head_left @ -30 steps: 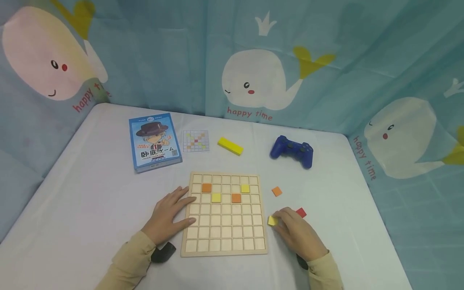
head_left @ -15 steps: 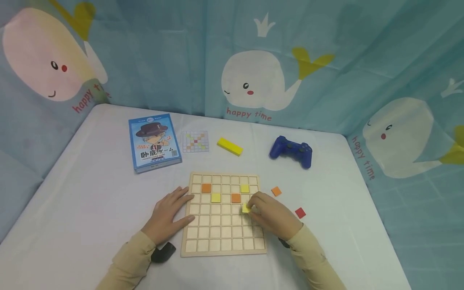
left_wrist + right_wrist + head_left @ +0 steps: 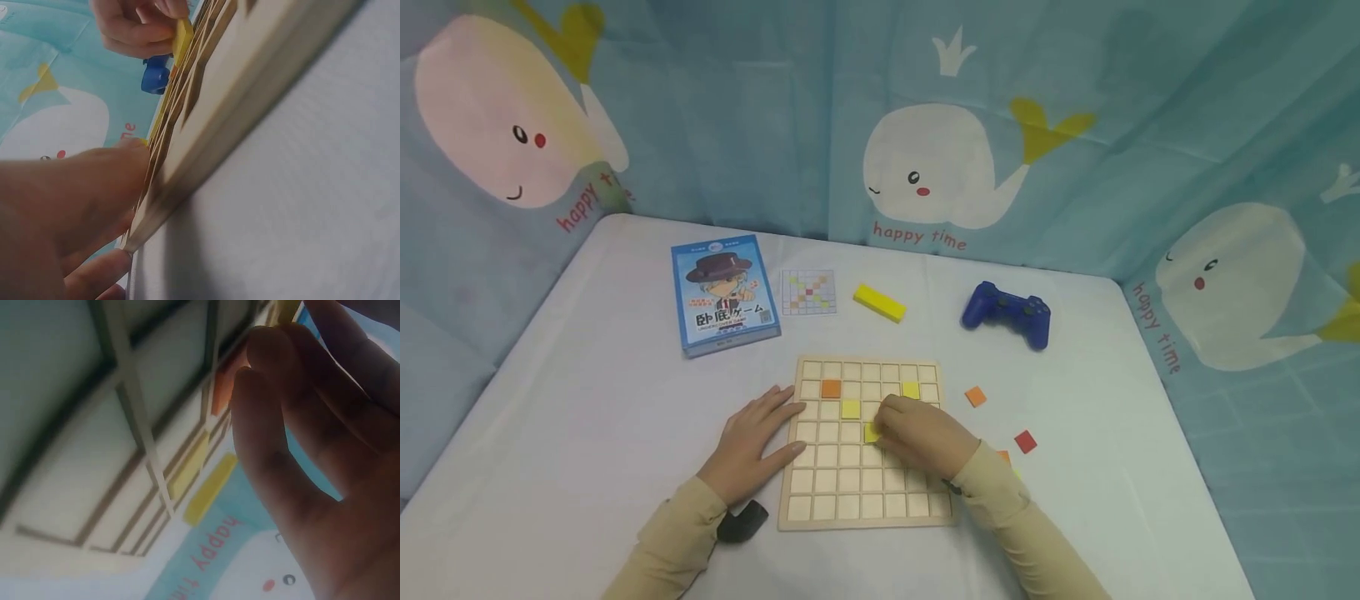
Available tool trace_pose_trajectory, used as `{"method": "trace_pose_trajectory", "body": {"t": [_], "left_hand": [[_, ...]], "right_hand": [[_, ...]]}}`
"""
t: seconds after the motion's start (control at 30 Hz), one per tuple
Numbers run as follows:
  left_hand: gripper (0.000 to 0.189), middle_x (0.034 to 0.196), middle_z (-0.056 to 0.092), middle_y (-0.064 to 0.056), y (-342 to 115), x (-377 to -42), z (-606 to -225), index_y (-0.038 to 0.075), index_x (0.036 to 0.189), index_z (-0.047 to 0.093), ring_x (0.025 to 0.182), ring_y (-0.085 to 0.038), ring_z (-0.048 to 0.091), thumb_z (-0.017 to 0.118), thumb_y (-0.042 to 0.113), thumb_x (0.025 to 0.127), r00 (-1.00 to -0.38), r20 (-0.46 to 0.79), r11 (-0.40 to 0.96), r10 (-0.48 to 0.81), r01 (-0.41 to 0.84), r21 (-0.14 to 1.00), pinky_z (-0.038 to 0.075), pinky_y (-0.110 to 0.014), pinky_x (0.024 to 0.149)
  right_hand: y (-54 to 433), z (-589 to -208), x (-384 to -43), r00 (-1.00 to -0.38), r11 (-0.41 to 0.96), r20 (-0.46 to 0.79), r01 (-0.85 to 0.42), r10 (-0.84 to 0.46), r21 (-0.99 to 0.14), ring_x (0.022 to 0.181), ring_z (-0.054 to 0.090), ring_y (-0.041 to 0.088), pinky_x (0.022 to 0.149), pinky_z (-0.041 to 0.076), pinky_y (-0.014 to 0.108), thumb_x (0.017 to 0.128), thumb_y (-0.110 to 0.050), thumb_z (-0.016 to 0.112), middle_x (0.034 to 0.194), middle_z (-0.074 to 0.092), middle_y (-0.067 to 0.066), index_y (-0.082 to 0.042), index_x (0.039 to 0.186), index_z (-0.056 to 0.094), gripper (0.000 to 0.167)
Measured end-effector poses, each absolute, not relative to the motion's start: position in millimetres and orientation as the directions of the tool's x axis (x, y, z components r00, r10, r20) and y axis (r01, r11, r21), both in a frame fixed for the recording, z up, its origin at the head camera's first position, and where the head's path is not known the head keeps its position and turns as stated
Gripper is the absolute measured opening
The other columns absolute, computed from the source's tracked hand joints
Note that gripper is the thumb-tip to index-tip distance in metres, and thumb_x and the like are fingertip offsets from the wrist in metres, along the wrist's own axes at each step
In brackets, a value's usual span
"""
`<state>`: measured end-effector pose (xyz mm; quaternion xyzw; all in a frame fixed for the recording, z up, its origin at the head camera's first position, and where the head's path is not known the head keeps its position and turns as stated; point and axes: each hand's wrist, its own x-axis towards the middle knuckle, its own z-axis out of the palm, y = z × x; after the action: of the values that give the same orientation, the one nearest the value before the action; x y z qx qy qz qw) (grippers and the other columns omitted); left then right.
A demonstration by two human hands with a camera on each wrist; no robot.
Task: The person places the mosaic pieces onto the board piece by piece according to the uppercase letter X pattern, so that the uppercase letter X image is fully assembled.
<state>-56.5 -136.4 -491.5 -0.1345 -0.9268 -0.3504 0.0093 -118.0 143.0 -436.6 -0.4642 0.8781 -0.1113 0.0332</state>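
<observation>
My right hand [image 3: 928,433] pinches a yellow square tile [image 3: 871,433] over the middle of the wooden grid board [image 3: 835,527]. In the left wrist view, that yellow tile [image 3: 182,40] is tilted between the thumb and fingers, close over the board. My left hand [image 3: 754,446] rests with spread fingers at the board's left edge. An orange tile [image 3: 831,389], a yellow tile [image 3: 851,409] and another yellow tile [image 3: 911,390] lie in grid cells. In the right wrist view, an orange tile [image 3: 228,384] shows behind the fingertips; in the head view my right hand mostly hides it.
Right of the board lie a loose orange tile [image 3: 975,397] and a red tile [image 3: 1026,442], with more tile corners [image 3: 1003,457] beside the sleeve. Behind stand a blue game box [image 3: 726,292], a coloured grid card [image 3: 808,292], a yellow bar [image 3: 880,302] and a blue game controller [image 3: 1006,314].
My right hand has carried the yellow tile leftward from beside the board to over its middle cells. My left hand stays at the board's edge.
</observation>
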Motion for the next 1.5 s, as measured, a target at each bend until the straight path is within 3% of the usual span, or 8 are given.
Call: {"method": "trace_pose_trajectory", "body": {"t": [1.0, 1.13, 1.3, 1.5], "left_hand": [[0.052, 0.149, 0.04, -0.012, -136.4, -57.2, -493.9, 0.012, 0.134, 0.054, 0.141, -0.035, 0.028, 0.066, 0.033, 0.088, -0.962, 0.117, 0.723, 0.247, 0.263, 0.639, 0.022, -0.06, 0.11], [0.055, 0.149, 0.04, -0.011, -136.9, -57.8, -494.1, 0.012, 0.135, 0.053, 0.141, -0.035, 0.028, 0.067, 0.035, 0.087, -0.964, 0.107, 0.722, 0.244, 0.255, 0.643, 0.022, -0.06, 0.109], [0.057, 0.149, 0.039, -0.01, -137.3, -57.9, -494.9, 0.012, 0.135, 0.053, 0.14, -0.035, 0.028, 0.068, 0.037, 0.086, -0.965, 0.103, 0.721, 0.241, 0.249, 0.647, 0.023, -0.062, 0.108], [0.057, 0.15, 0.039, -0.01, -136.4, -57.7, -495.0, 0.013, 0.135, 0.053, 0.141, -0.034, 0.028, 0.068, 0.038, 0.086, -0.966, 0.099, 0.72, 0.24, 0.245, 0.649, 0.023, -0.062, 0.107]], "right_hand": [[138.0, -438.8, -118.5, -0.558, 0.539, 0.058, -0.82, -0.828, -0.189, 0.085, 0.06, 0.01, 0.076, 0.054, 0.022, 0.089, -0.016, 0.067, 0.097, 0.061, -0.002, -0.011, 0.101, 0.064, 0.014], [144.8, -436.7, -122.1, -0.616, 0.591, 0.054, -0.774, -0.786, -0.227, 0.084, 0.06, 0.008, 0.074, 0.054, 0.022, 0.09, -0.02, 0.066, 0.098, 0.061, -0.004, -0.013, 0.1, 0.065, 0.012], [173.2, -429.6, -132.7, -0.755, 0.723, 0.06, -0.646, -0.653, -0.245, 0.088, 0.062, 0.012, 0.076, 0.055, 0.027, 0.088, -0.019, 0.069, 0.1, 0.063, -0.002, -0.011, 0.1, 0.066, 0.014], [220.8, -426.7, -145.2, -0.903, 0.868, -0.007, -0.411, -0.43, -0.277, 0.092, 0.064, 0.021, 0.081, 0.055, 0.036, 0.087, -0.016, 0.07, 0.102, 0.064, 0.007, -0.003, 0.105, 0.064, 0.023]]}}
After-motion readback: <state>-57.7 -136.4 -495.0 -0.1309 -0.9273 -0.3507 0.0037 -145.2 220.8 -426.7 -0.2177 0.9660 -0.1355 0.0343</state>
